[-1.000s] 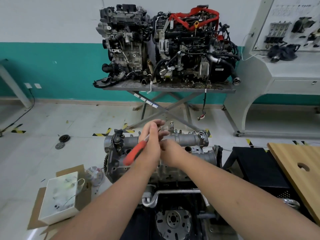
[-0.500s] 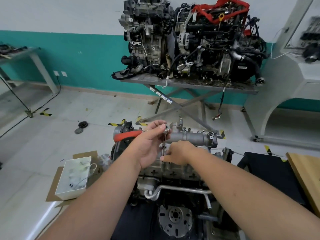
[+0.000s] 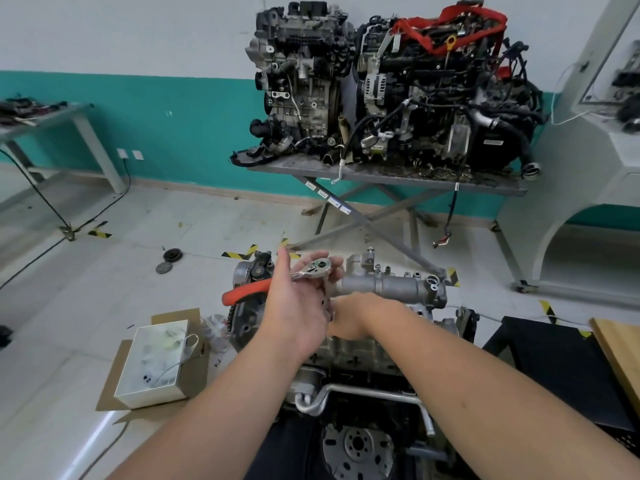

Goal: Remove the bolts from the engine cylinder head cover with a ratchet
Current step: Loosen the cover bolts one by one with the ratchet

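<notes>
**Over the cylinder head cover: ratchet held above the engine**

Close in front of the person, low in the room, stands the engine [image 3: 346, 344] being worked on, its grey cylinder head cover [image 3: 391, 287] running across the top. Both forearms reach out over it.

Left hand [image 3: 298, 306]: back of the hand toward the viewer, fingers and thumb curled round the ratchet [image 3: 311, 268] just behind its head. Round chrome head faces up, above the cover's left end. The red handle [image 3: 242, 292] sticks out to the left, past the wrist side of the hand, over the engine's left edge. A slim metal shaft [image 3: 325, 303] hangs down from under the head toward the cover.

Right hand [image 3: 353, 317]: low against the near side of the cover, beside the bottom of that shaft, fingers bent inward. The fingertips are hidden behind the left hand and the shaft, so I cannot tell whether they hold anything. No bolt can be made out from where I stand.

Surroundings: a white box [image 3: 156, 362] sits on flattened cardboard [image 3: 114, 382] on the floor, left of the engine. Two dark round discs [image 3: 169, 259] lie farther out on the tiles. Against the teal-banded wall, a grey bench [image 3: 384, 178] on crossed legs carries two more engines [image 3: 388, 84], the right one draped with a red strap [image 3: 453, 19]. A wooden board [image 3: 620, 355] shows at the right edge.
</notes>
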Action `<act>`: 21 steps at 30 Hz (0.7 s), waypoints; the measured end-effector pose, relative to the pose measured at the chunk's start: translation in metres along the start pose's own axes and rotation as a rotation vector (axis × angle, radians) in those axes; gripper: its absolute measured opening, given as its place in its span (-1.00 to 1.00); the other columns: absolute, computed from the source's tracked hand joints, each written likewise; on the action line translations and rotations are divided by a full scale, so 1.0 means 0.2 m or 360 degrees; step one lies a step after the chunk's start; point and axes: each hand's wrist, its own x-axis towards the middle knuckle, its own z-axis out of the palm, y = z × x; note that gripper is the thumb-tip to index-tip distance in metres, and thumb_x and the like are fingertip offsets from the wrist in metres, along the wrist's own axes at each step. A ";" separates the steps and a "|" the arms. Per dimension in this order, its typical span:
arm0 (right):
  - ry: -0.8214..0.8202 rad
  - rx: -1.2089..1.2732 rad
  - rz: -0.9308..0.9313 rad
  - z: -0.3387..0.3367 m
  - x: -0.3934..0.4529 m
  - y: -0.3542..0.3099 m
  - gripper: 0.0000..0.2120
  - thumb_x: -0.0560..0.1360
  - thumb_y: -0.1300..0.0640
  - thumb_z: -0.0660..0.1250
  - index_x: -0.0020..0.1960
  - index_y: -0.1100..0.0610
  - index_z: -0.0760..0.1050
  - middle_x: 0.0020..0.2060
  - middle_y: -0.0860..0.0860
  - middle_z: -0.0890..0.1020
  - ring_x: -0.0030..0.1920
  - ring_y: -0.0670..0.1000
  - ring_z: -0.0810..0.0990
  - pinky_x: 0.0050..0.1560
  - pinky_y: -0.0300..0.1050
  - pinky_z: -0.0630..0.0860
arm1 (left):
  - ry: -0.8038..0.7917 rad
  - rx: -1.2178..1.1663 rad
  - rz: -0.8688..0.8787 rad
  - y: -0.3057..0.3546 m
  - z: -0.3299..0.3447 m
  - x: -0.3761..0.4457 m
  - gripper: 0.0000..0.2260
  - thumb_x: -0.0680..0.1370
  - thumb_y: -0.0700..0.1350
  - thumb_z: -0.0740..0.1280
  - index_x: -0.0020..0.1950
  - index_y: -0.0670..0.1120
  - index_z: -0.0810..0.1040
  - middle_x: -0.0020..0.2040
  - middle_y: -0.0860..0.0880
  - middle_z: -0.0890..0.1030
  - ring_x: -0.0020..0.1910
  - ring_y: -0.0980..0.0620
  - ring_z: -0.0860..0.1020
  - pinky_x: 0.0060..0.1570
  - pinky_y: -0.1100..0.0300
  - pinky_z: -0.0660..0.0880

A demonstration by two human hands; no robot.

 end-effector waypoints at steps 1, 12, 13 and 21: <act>-0.0011 0.0019 -0.0003 -0.01 0.00 -0.01 -0.60 0.54 -0.19 0.08 0.11 -0.06 0.61 0.02 -0.02 0.68 0.05 0.06 0.61 0.18 0.02 0.52 | 0.0094 -0.0012 0.0010 0.00 0.00 0.00 -0.48 0.60 0.37 0.06 0.14 0.01 0.58 -0.04 -0.01 0.70 -0.09 0.06 0.63 -0.20 0.09 0.30; 0.0027 0.0106 0.0041 -0.01 -0.08 -0.03 -0.60 0.58 -0.15 0.07 0.12 0.04 0.57 -0.03 -0.05 0.62 0.01 0.08 0.57 0.09 0.00 0.49 | -0.0062 0.1116 -0.0211 0.20 0.07 0.05 -0.74 0.67 0.10 0.19 0.05 -0.10 0.41 -0.23 -0.08 0.68 -0.09 -0.16 0.71 -0.22 0.10 0.40; 0.0009 0.0101 0.0049 -0.02 -0.09 -0.03 -0.60 0.58 -0.13 0.07 0.16 0.04 0.58 0.00 -0.04 0.61 0.02 0.08 0.55 0.05 -0.01 0.47 | -0.0134 0.1179 -0.0225 0.22 0.06 0.05 -0.72 0.67 0.11 0.19 0.07 -0.11 0.43 -0.18 -0.10 0.69 -0.04 -0.16 0.71 -0.21 0.10 0.42; -0.0033 0.0077 0.0096 -0.06 -0.08 -0.05 -0.50 0.55 -0.13 0.07 0.39 0.04 0.45 0.31 0.06 0.53 0.20 0.14 0.52 0.20 0.06 0.48 | -0.0648 0.0910 -0.0274 0.26 -0.07 0.04 -0.84 0.65 -0.05 0.24 0.15 -0.10 0.51 0.08 -0.17 0.67 0.11 -0.06 0.66 -0.12 0.13 0.56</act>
